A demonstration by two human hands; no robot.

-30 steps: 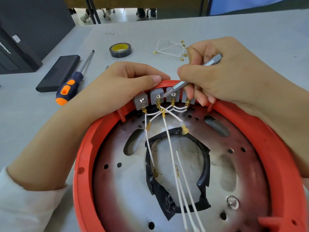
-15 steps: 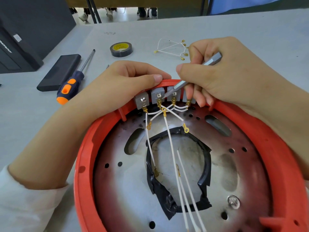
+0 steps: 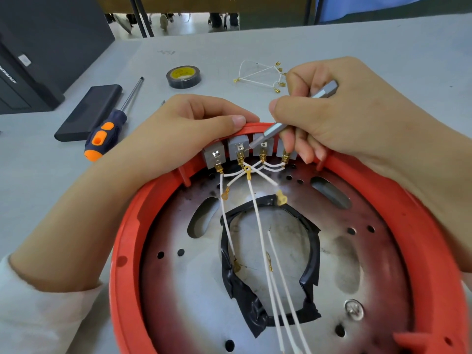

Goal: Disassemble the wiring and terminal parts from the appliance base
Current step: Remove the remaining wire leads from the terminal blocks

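Head view: the red appliance base (image 3: 255, 129) lies on the grey surface (image 3: 357, 42) close to the person, its open side up, showing the metal plate (image 3: 194, 290) inside with black tape (image 3: 245, 300) around the central opening. Along the far rim sits a row of grey terminal blocks (image 3: 238, 146), each with a brass connector and white wires (image 3: 258, 226) that run down across the plate; some ring lugs already hang loose.

The left hand (image 3: 184, 129) grips the rim just behind the blocks, thumb laid along the red edge, apparently to keep the base from shifting under the tool. The right hand (image 3: 344, 118) pinches a bare hex screwdriver bit (image 3: 293, 118) like a pen, its tip set on the screw of the second block from the left. The short grip looks chosen for control in the tight space under the rim.

Well apart, on the far side of the surface, lie a removed wire bundle (image 3: 260, 75), a tape roll (image 3: 183, 76), an orange and blue screwdriver (image 3: 109, 129) and a flat black case (image 3: 89, 113). The task seems midway: several wires remain attached to the blocks.
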